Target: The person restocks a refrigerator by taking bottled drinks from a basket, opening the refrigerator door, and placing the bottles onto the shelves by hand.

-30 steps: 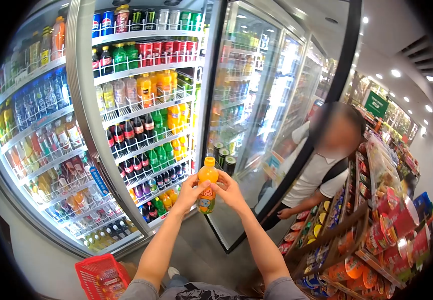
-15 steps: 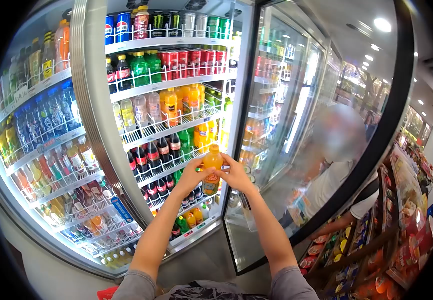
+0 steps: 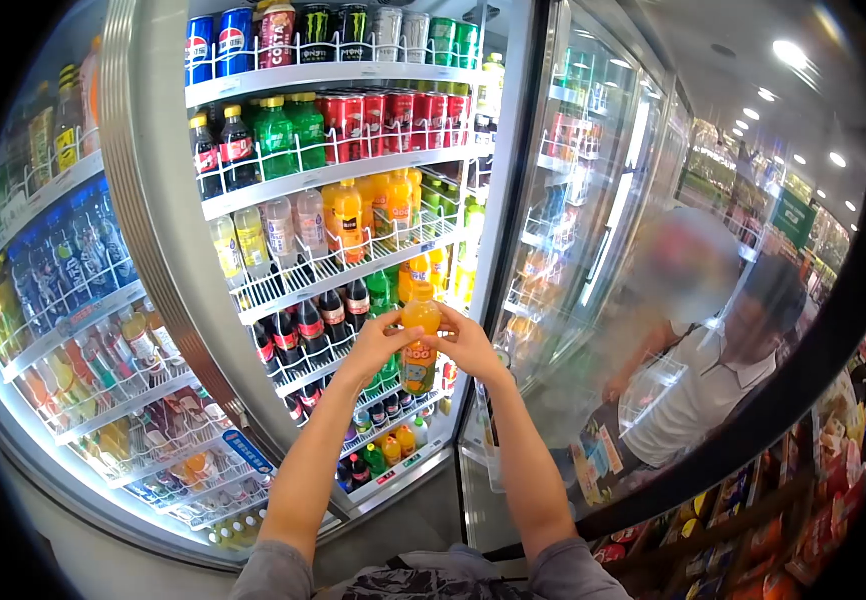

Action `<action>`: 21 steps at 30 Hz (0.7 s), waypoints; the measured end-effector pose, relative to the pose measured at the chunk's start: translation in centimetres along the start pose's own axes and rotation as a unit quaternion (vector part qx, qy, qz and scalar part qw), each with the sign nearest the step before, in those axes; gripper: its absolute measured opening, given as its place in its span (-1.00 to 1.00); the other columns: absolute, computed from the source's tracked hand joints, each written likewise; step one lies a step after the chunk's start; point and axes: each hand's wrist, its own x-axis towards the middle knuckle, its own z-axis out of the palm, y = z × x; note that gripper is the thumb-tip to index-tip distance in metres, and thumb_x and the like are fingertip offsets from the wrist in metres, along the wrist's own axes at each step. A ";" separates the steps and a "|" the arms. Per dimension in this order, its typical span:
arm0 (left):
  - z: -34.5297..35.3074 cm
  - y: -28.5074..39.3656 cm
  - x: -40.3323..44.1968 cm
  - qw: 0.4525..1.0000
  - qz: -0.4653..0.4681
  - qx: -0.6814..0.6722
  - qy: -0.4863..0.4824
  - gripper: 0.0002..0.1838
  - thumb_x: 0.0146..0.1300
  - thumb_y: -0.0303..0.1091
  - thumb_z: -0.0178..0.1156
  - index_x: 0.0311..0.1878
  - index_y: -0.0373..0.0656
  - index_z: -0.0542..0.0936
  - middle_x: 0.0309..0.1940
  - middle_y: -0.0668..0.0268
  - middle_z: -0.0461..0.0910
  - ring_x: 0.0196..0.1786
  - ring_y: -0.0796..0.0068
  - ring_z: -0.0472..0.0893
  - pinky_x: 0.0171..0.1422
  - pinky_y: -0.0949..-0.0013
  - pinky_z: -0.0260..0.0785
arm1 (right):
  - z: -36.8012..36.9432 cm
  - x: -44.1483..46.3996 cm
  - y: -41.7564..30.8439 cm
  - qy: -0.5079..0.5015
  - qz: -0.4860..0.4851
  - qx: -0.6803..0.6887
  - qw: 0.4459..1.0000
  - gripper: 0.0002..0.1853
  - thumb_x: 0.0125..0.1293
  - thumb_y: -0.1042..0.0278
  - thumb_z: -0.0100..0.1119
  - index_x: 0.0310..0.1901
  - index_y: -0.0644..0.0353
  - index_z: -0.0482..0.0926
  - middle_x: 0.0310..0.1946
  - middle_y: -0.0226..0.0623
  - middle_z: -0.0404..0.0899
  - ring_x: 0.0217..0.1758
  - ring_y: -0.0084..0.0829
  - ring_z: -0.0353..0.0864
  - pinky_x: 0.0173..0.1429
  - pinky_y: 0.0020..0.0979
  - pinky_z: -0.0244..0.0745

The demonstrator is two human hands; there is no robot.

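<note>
A bottle of orange juice drink (image 3: pixel 419 368) is held upright between both my hands, in front of the open fridge. My left hand (image 3: pixel 377 343) is closed on its left side, with the thumb across the upper label. From the right, my right hand (image 3: pixel 464 343) grips the same bottle, and its thumb meets the front near the left one. An orange cap tops the bottle, and its label faces me. Just behind it are shelves of cola bottles (image 3: pixel 310 322) and a green bottle (image 3: pixel 381 290).
The glass fridge door (image 3: pixel 553 440) stands open to the right. Behind it are a person in a white shirt (image 3: pixel 688 400) and a blurred figure. Wire shelves carry orange bottles (image 3: pixel 349 225), red cans (image 3: pixel 374 122) and blue cans (image 3: pixel 235 45). Snack racks (image 3: pixel 753 520) line the lower right.
My view has shifted, so the fridge shelves look larger and more of the person behind the door shows. Both hands keep hold of the bottle, whose label now shows more to the front.
</note>
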 end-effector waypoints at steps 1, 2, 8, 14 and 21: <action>0.2 -0.3 0.7 1.000 -0.006 -0.018 0.007 -0.41 0.22 -0.12 0.39 0.23 -0.26 0.54 -0.19 0.20 0.67 -0.14 0.50 0.61 -0.03 0.46 0.43 | -0.4 0.6 1.0 0.002 -0.004 0.024 1.000 -0.31 0.24 0.41 0.36 0.39 0.25 0.30 0.03 -0.16 0.64 0.13 -0.34 0.61 0.15 -0.34 0.54; 0.4 -0.6 1.3 1.000 -0.006 -0.020 0.009 -0.41 0.22 -0.12 0.39 0.23 -0.26 0.54 -0.19 0.20 0.67 -0.14 0.50 0.61 -0.03 0.46 0.43 | -0.8 1.0 2.0 0.003 -0.009 0.049 0.999 -0.33 0.24 0.43 0.35 0.38 0.23 0.32 0.03 -0.16 0.64 0.13 -0.34 0.61 0.14 -0.35 0.55; 2.8 -2.3 6.5 0.998 0.017 -0.040 0.048 -0.46 0.20 -0.19 0.41 0.17 -0.29 0.57 -0.20 0.24 0.68 -0.18 0.52 0.63 -0.08 0.44 0.47 | -3.4 2.5 3.1 0.084 -0.007 0.030 0.996 -0.40 0.23 0.48 0.35 0.31 0.12 0.39 -0.02 -0.17 0.65 0.10 -0.34 0.64 0.08 -0.34 0.58; 7.7 -3.7 9.7 0.996 0.033 -0.055 0.068 -0.47 0.18 -0.22 0.42 0.17 -0.27 0.57 -0.05 0.19 0.64 -0.11 0.40 0.66 -0.05 0.40 0.53 | -7.1 2.5 6.6 0.139 -0.053 -0.134 0.980 -0.36 0.24 0.39 0.33 0.37 0.07 0.39 -0.08 -0.23 0.66 -0.11 -0.44 0.65 -0.22 -0.45 0.57; 12.3 -5.7 12.7 0.995 0.062 0.014 0.081 -0.42 0.14 -0.26 0.43 0.21 -0.28 0.52 -0.02 0.15 0.62 -0.06 0.33 0.66 0.00 0.34 0.53 | -11.2 2.1 8.7 0.128 -0.035 -0.112 0.985 -0.39 0.25 0.61 0.16 0.37 0.11 0.36 0.05 -0.04 0.59 -0.06 -0.20 0.67 -0.04 -0.29 0.64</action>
